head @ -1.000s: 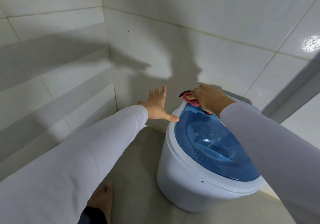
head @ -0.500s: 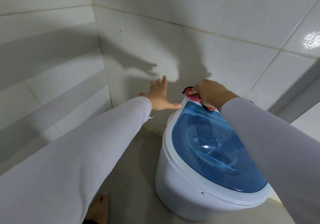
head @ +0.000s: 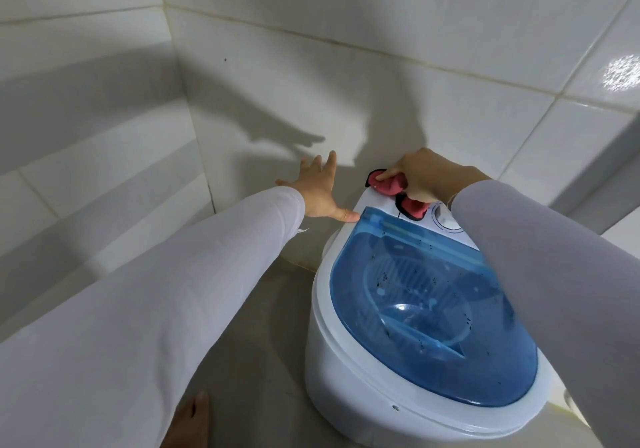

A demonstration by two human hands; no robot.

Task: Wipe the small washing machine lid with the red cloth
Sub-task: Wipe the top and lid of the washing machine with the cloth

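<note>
**Operator:** Report position of the unit and its lid.

**Inspector:** The small washing machine (head: 363, 388) stands on the floor (head: 249, 326) in a tiled corner, close to the wall (head: 311, 83). Body is white. The translucent blue lid (head: 433, 316) is closed and covers most of the top; dark specks are scattered over its surface. Behind the lid runs a white control panel (head: 377, 205) with a round dial (head: 446, 220), partly hidden by the right sleeve (head: 554, 291).

**Operator:** Location of the red cloth?

**Inspector:** The red cloth (head: 391, 186) is bunched on the control panel, just behind the rear edge of the lid. It has a dark border. Part of it protrudes on each side of the hand that holds it.

**Operator:** State of the hands?

**Inspector:** The right hand (head: 429, 177) is clamped on the cloth and presses it down against the panel, index finger extended along the top of the cloth. The left hand (head: 318, 191) holds nothing: fingers spread, palm down, thumb tip touching the rear left corner of the lid. The two hands are apart, the cloth between them.

**Operator:** Other items in view?

**Inspector:** Both arms wear pale long sleeves. A bare foot (head: 190, 420) rests on the floor at the bottom edge of the view, left of the machine.
</note>
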